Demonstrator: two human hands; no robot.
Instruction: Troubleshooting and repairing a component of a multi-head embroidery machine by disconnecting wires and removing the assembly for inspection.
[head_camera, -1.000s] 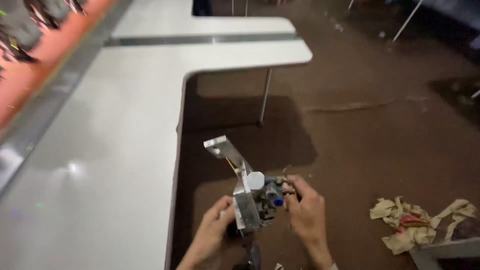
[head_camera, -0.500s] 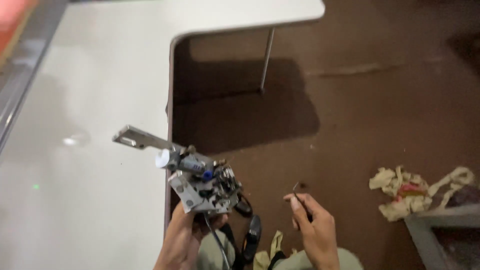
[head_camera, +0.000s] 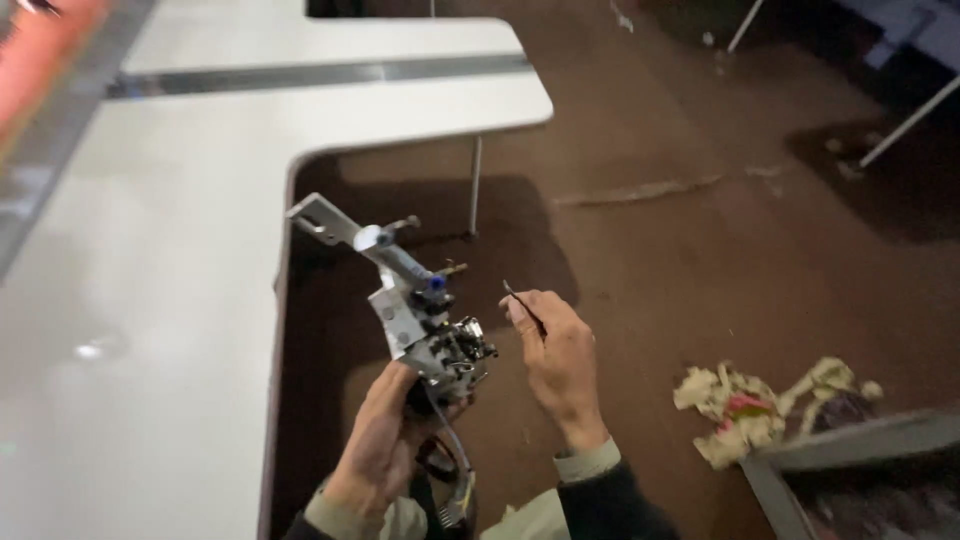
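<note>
Grey metal makes up the mechanical assembly (head_camera: 420, 320), a small unit with a flat perforated bracket arm projecting up and to the left, a pale round cap, a blue fitting, and a dense cluster of dark and bright parts at its lower end. The left hand (head_camera: 385, 440) is closed around the base of the assembly from below and holds it tilted in the air, above the brown floor (head_camera: 700, 250) and just beside the inner edge of the white bench (head_camera: 150, 300). A dark cable (head_camera: 450, 460) hangs from the lower part of the assembly toward the person's lap. The right hand (head_camera: 555, 355) stands just to the right of the assembly, apart from it, with the fingers curled and a thin dark pin-like piece (head_camera: 522, 303) pinched at the fingertips; what the piece is cannot be told at this size. Judged from the positions alone, the work is midway: the assembly is firmly supported and presented toward the right hand, while the thin piece has not yet met any part of it. Which point on the assembly the piece belongs to is not visible. A crumpled cloth rag (head_camera: 760, 410) lies on the floor to the right, next to the corner of a grey bin (head_camera: 850, 450).
</note>
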